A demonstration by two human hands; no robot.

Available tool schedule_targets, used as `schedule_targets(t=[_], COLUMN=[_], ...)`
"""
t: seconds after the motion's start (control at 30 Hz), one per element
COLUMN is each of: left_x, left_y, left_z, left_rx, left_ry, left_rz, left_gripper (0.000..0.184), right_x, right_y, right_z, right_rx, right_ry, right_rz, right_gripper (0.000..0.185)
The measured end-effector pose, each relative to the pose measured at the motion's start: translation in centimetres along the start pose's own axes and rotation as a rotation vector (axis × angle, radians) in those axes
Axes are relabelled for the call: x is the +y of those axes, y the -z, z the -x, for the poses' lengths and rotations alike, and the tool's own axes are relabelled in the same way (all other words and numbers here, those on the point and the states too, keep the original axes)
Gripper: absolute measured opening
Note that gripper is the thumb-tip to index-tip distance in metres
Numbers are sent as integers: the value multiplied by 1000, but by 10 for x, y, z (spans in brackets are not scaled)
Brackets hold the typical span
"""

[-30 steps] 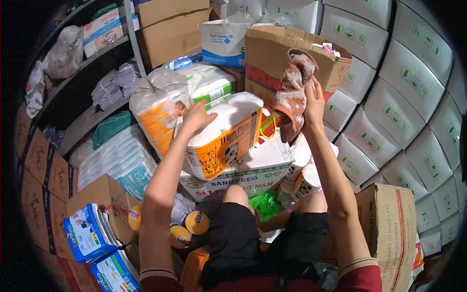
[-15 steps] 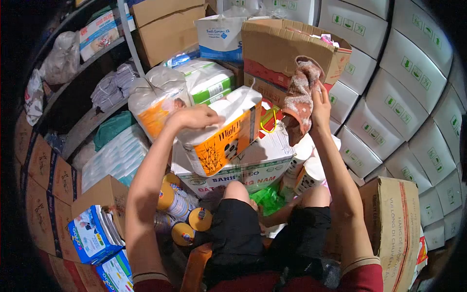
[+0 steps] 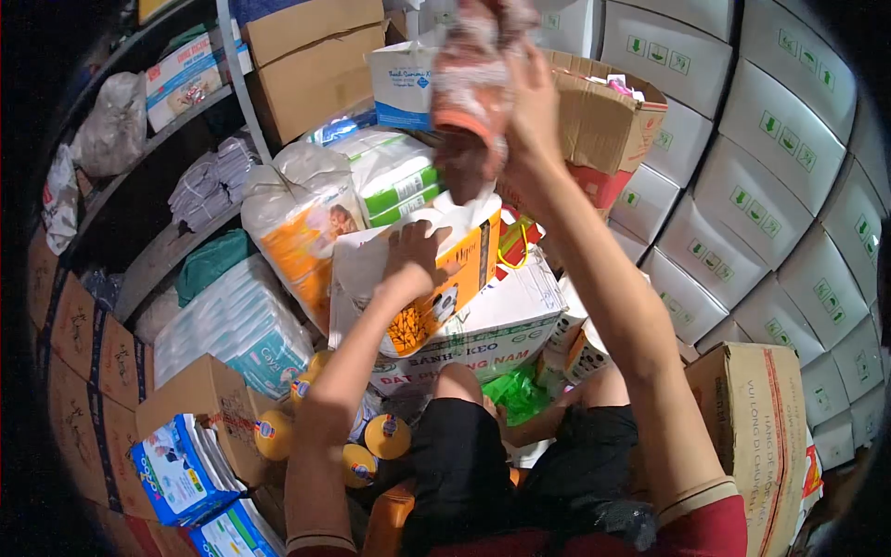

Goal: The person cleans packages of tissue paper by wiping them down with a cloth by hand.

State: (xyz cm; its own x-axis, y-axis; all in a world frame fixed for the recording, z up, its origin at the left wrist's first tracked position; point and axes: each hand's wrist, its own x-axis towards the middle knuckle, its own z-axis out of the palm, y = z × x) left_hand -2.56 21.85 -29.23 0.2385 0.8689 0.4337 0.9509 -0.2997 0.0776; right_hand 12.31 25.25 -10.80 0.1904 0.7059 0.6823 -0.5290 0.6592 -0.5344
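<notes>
My right hand [image 3: 534, 107] is raised at the top centre, closed on a crumpled rust-and-white cloth [image 3: 469, 88] that hangs down, slightly blurred. Below it an orange-and-white plastic pack of paper rolls [image 3: 464, 255], with a panda print, rests tilted on a white carton [image 3: 501, 320]. Across the top of this pack lies my left hand [image 3: 415, 255], its fingers spread and touching the plastic. The cloth hides part of the pack's far end.
A bagged orange pack [image 3: 302, 218] and a green-and-white pack [image 3: 394, 176] stand behind on the left. An open brown box [image 3: 594, 116] is at the back. White cartons [image 3: 780, 176] are stacked on the right. Yellow-lidded containers [image 3: 385, 436] stand by my knees.
My right hand has carried the cloth up and left, over the pack. My left hand has come down and right onto the pack with its fingers spreading.
</notes>
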Motion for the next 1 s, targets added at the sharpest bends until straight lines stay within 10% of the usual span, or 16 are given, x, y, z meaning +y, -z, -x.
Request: schedule_targets(t=[0.13,0.27,1.0], left_x=[-5,-24,-15], left_y=[5,-12,0], left_z=[-5,-4,-8], left_rx=[-20,84,53], left_ry=[191,274,404], left_rz=[235,402,379], left_gripper=[52,55,51], right_x=[103,163,157], right_y=[-14,59,215], right_z=[4,65,22], right_rx=[-54,-814,-345], right_ry=[160,-117,-366], right_rz=[381,1421,1485], right_gripper=[46,48,43])
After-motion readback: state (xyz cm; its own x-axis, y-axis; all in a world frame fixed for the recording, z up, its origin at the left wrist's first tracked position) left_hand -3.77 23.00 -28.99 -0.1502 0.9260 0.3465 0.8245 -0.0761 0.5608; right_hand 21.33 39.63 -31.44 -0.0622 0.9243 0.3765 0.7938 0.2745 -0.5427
